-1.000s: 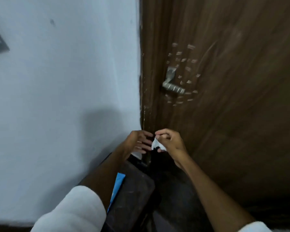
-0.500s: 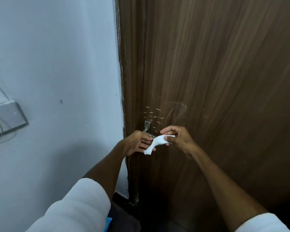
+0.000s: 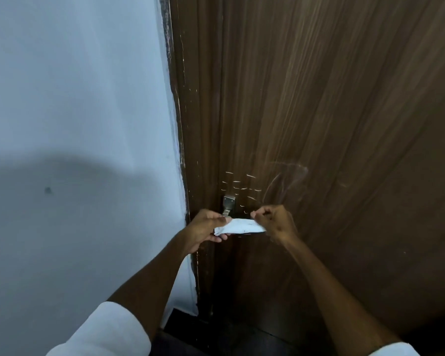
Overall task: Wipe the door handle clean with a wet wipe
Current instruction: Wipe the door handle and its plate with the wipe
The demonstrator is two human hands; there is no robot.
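A white wet wipe (image 3: 239,226) is stretched sideways between my two hands, right in front of the door handle. My left hand (image 3: 205,229) pinches its left end and my right hand (image 3: 275,222) pinches its right end. Of the metal door handle (image 3: 228,204) only the small plate and the top of the lever show above the wipe; the rest of the lever is hidden behind the wipe and my fingers. The handle sits on a dark brown wooden door (image 3: 332,124) with pale scratch marks around it.
A pale blue-white wall (image 3: 75,124) fills the left side and meets the chipped door frame (image 3: 183,176). Dark floor (image 3: 229,337) shows at the bottom between my arms.
My view has risen from the floor to the handle. Both hands have lifted the wipe up to the handle and pulled it out from a crumpled wad into a flat strip.
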